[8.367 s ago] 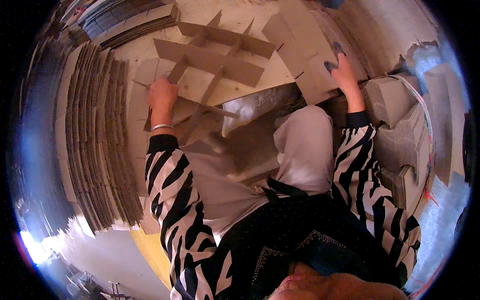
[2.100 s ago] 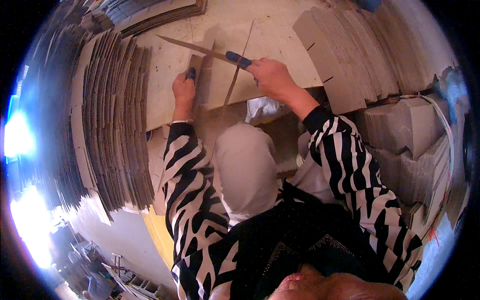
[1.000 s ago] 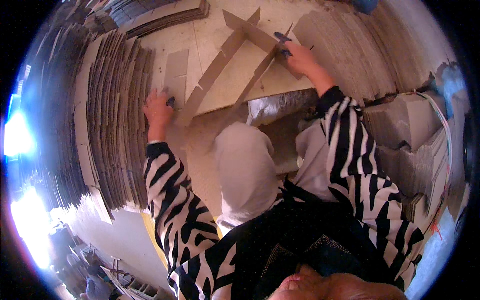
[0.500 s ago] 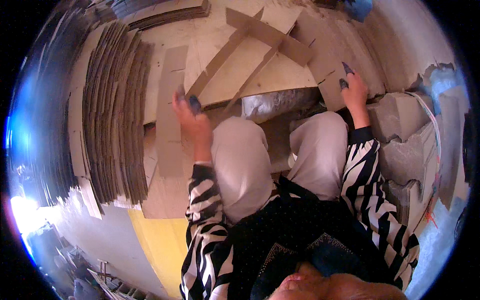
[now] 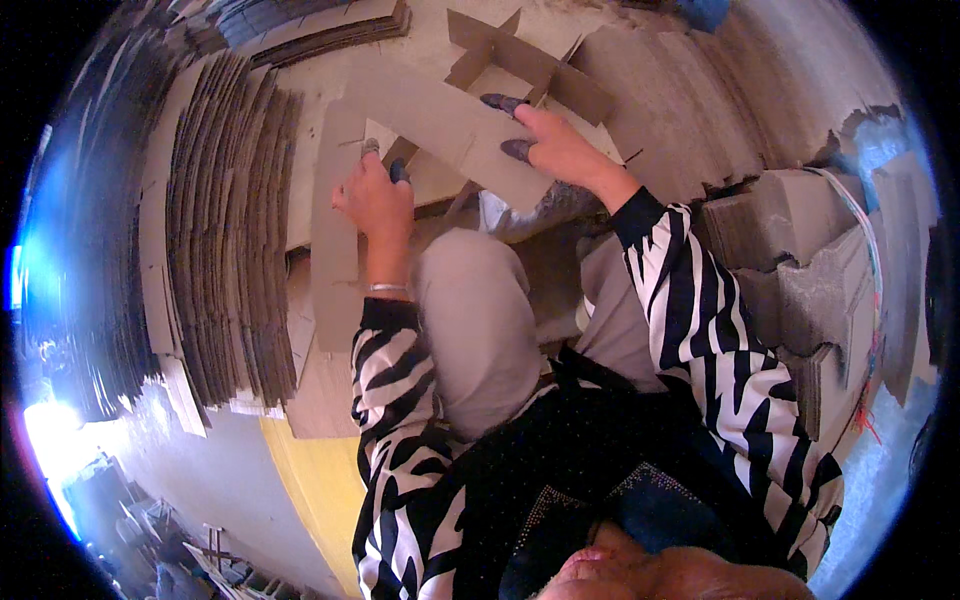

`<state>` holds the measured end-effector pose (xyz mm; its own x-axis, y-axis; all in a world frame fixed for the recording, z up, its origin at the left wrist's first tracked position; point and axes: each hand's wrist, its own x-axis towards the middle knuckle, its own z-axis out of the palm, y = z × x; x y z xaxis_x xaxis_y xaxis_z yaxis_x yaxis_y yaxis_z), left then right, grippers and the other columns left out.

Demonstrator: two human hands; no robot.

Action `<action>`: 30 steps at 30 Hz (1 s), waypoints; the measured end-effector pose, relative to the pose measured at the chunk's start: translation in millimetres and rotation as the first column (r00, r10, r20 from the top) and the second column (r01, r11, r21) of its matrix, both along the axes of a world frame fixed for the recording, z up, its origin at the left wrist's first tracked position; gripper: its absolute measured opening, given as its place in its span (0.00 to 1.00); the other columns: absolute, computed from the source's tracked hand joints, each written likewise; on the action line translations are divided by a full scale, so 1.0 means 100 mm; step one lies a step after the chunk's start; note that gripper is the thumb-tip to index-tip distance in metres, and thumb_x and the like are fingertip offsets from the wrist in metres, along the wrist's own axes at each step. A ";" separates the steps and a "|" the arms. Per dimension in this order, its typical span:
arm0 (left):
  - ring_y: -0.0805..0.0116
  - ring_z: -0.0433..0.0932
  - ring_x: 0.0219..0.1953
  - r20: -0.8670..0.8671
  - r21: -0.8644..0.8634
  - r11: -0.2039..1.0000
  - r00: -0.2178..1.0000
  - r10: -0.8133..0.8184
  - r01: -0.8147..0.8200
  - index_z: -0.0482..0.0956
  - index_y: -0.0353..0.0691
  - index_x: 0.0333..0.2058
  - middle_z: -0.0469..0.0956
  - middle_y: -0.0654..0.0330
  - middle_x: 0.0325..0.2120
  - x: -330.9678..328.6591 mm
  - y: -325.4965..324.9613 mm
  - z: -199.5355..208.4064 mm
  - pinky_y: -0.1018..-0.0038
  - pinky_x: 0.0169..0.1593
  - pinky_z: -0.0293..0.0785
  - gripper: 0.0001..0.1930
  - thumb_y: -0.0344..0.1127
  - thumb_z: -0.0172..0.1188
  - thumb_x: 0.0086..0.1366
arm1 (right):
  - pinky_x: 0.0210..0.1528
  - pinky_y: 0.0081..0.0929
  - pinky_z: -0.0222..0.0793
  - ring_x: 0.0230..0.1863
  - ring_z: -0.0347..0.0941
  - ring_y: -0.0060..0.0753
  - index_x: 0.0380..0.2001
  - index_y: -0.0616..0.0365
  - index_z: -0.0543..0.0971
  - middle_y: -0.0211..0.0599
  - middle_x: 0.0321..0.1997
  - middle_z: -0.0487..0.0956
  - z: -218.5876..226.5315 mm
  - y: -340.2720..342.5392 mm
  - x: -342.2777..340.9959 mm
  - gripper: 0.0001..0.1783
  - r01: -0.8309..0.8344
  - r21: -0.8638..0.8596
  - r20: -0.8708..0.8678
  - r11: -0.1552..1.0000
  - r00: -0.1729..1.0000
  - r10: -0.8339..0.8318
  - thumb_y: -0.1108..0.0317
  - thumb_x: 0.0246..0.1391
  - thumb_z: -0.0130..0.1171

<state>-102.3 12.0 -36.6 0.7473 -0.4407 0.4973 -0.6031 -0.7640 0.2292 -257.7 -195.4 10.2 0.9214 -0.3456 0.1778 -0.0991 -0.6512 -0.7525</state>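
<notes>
My right hand [image 5: 565, 150] grips a brown cardboard strip [image 5: 430, 110] near its right end, dark covers on thumb and finger. The strip slants from upper left to lower right, over a partition of crossed cardboard strips [image 5: 520, 62]. My left hand [image 5: 378, 205], its fingertips also covered, is closed at the near left end of one of the partition's strips, below the held strip. Part of the partition is hidden by the held strip. Left of that hand, another flat cardboard strip [image 5: 335, 255] lies lengthwise, partly under its fingers.
Tall cardboard stacks [image 5: 215, 230] stand on the left. More cardboard sheets [image 5: 665, 100] are piled at the right, with bundled pieces [image 5: 800, 230] nearer me. A light board [image 5: 425, 45] lies beneath the work; a silvery wrapped bundle [image 5: 520, 215] sits under its front edge, before my knees.
My right hand has moved left from the right-hand pile, bringing a cardboard strip across the partition. My left hand has shifted slightly forward.
</notes>
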 end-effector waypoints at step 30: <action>0.50 0.79 0.39 -0.321 0.142 0.940 0.913 -0.252 0.309 0.79 0.45 0.41 0.80 0.54 0.36 -0.18 -0.18 0.66 0.56 0.39 0.74 0.15 0.37 0.59 0.52 | 0.34 0.45 0.71 0.36 0.76 0.50 0.42 0.50 0.74 0.39 0.31 0.79 -0.21 0.20 -0.37 0.17 -0.124 -0.500 -0.180 0.857 0.983 0.038 0.74 0.45 0.54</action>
